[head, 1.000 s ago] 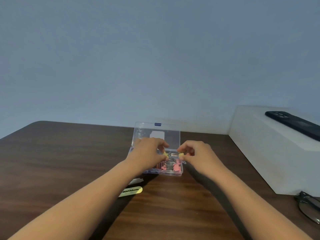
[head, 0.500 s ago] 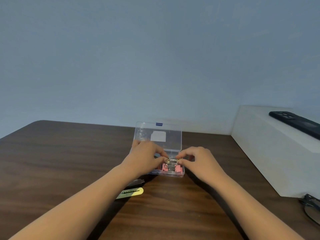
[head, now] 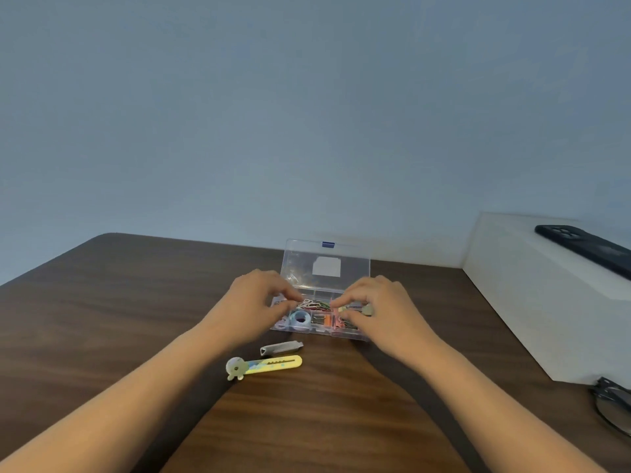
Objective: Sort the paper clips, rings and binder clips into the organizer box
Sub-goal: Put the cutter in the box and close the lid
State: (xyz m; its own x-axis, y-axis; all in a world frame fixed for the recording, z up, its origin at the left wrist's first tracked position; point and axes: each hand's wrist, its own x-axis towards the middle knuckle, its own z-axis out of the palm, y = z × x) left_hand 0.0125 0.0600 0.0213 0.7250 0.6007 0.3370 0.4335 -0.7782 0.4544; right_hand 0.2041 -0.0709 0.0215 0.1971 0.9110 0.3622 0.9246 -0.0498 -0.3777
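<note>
The clear organizer box [head: 355,336] stands at the middle of the brown table with its lid [head: 326,264] open and upright. Inside lie mixed paper clips [head: 312,304] at the back, a pale blue ring [head: 300,317] in front, and orange and pink binder clips [head: 327,320] beside it. My left hand [head: 252,308] curls over the box's left end, fingertips near the paper clips; whether it grips anything is unclear. My right hand [head: 386,314] is over the right compartment, pinching a pale yellow binder clip [head: 367,310].
A yellow utility knife [head: 269,365] and a small grey metal piece [head: 281,347] lie just in front of the box. A white block [head: 546,302] on the right carries a dark phone [head: 587,249]. Eyeglasses [head: 614,404] lie at the right edge.
My hands have moved apart: the left went from the right compartment to the box's left end, uncovering the paper clips and ring. The right hand stays over the right compartment.
</note>
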